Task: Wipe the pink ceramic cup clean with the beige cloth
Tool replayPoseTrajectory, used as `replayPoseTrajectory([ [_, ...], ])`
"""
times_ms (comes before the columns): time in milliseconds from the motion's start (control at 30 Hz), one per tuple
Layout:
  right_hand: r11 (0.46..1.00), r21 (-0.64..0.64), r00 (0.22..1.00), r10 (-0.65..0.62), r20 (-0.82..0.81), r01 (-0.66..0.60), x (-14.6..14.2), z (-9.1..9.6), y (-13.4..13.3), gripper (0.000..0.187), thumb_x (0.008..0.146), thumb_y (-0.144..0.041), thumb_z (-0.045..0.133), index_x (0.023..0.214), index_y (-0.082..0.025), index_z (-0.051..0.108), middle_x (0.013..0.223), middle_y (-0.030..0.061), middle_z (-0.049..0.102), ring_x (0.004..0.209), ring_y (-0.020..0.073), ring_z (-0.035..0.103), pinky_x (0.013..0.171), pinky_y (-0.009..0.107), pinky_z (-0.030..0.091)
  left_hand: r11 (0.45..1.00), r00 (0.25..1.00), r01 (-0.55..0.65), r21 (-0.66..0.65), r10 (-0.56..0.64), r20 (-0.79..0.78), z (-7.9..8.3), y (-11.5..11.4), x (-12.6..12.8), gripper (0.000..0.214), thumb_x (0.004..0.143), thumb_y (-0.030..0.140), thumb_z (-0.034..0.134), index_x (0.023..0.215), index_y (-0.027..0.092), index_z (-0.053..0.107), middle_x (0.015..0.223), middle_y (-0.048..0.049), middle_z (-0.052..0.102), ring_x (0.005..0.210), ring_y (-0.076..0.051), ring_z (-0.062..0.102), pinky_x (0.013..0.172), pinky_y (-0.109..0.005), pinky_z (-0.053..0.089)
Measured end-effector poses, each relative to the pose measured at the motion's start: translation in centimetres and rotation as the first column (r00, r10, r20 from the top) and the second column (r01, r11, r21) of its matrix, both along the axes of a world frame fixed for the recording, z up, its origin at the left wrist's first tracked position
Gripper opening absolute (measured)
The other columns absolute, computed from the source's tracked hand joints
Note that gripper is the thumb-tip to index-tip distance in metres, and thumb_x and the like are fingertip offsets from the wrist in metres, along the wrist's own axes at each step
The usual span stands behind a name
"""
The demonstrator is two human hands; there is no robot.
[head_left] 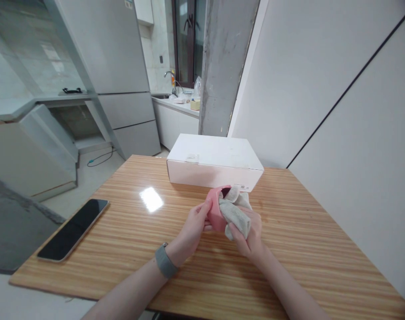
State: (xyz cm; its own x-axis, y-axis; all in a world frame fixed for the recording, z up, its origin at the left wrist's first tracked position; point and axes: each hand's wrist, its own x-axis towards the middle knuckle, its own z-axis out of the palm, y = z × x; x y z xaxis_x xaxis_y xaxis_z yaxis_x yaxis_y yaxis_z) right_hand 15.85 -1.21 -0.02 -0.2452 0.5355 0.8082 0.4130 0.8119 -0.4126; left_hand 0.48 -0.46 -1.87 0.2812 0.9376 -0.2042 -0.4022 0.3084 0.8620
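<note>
Above the middle of the table, my left hand (196, 224) is closed around a pink cup-like container (216, 213), thumb on its outside. The container is tilted, its dark opening facing right. My right hand (251, 233) grips a light grey cloth (235, 215), part of which is tucked into that opening. Some of the cloth bunches up over the right fingers and partly hides them. How deep the cloth goes inside cannot be seen.
A white cardboard box (216, 153) lies just behind my hands. On the table's left side rests a smartphone (74, 229), screen up. The wooden table (139, 266) meets a white wall (322, 89) on the right. A fridge (105, 53) and sink counter stand beyond.
</note>
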Motion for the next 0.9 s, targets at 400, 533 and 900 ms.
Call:
replayPoseTrajectory([
  [400,0.959,-0.207,0.974,-0.212,-0.084,0.191,-0.3,-2.4,0.4,0.034,0.095,-0.029,0.040,0.063,-0.023,0.047,0.057,-0.0017,0.047,0.053,0.0158,0.047,0.051,0.029,0.039,0.976,0.964,0.127,0.176,-0.163,0.211,1.3,-1.1,0.9,0.044,0.078,0.026,0.076,0.120,0.018,0.066,0.123,-0.0105,0.066,0.117,-0.023,0.057,0.103,-0.033,0.041],
  [533,0.957,-0.264,0.988,-0.139,-0.068,0.117,0.0,-2.0,0.6,0.033,0.095,-0.033,0.043,0.067,-0.021,0.055,0.061,0.0002,0.053,0.057,0.0170,0.051,0.057,0.030,0.043,0.986,0.979,0.082,0.143,-0.107,0.172,0.9,-0.6,0.6,0.042,0.078,0.035,0.076,0.115,0.015,0.068,0.116,-0.0125,0.069,0.109,-0.023,0.061,0.095,-0.032,0.045],
  [900,0.929,-0.364,0.869,-0.229,-0.439,0.061,1.9,-2.0,1.7,0.025,0.090,-0.038,0.052,0.077,-0.022,0.067,0.063,0.0015,0.066,0.053,0.0206,0.060,0.047,0.031,0.047,0.988,0.985,0.077,-0.132,-0.055,0.165,-0.1,0.3,-0.2,0.056,0.084,0.060,0.060,0.119,0.017,0.067,0.120,-0.0133,0.069,0.105,-0.022,0.065,0.087,-0.031,0.051],
])
